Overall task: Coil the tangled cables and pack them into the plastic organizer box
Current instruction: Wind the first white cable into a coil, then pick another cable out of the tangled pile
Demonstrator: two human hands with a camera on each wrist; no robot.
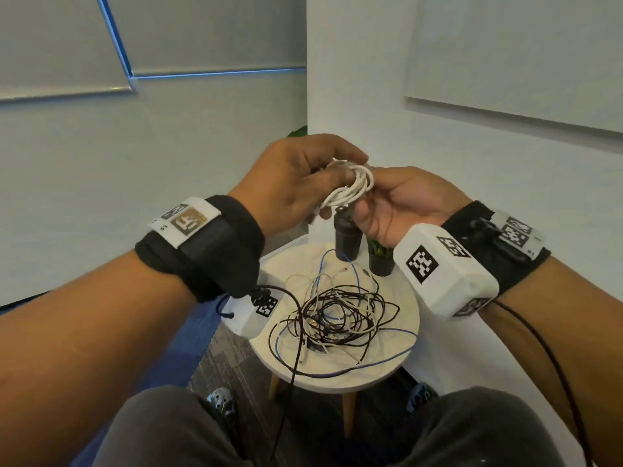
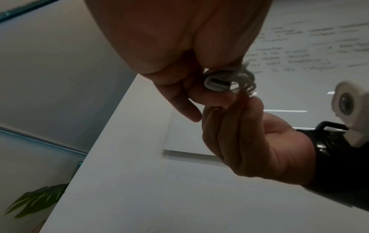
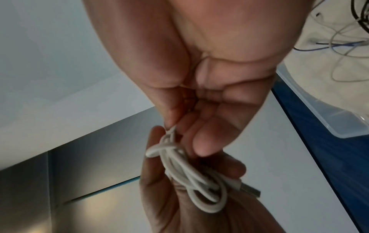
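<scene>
hands: left hand [image 1: 296, 176] and right hand [image 1: 404, 203] are both pinching the white cable [image 1: 354, 187], fingers curled round its loops, up above the worktop [image 1: 397, 362]
risk: coil's probably springing open if either pinch is slipping, plug end is dangling loose
tangle: pile of cables [image 1: 337, 318] is sitting on the worktop
box: clear box [image 3: 327, 113] is showing beside the worktop, can't tell what's inside

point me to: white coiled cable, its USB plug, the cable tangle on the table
white coiled cable [image 1: 355, 187], head view, on the loops between both hands.
USB plug [image 3: 250, 190], right wrist view, on the metal end.
cable tangle [image 1: 340, 318], head view, on the tangle's dense middle.
</scene>
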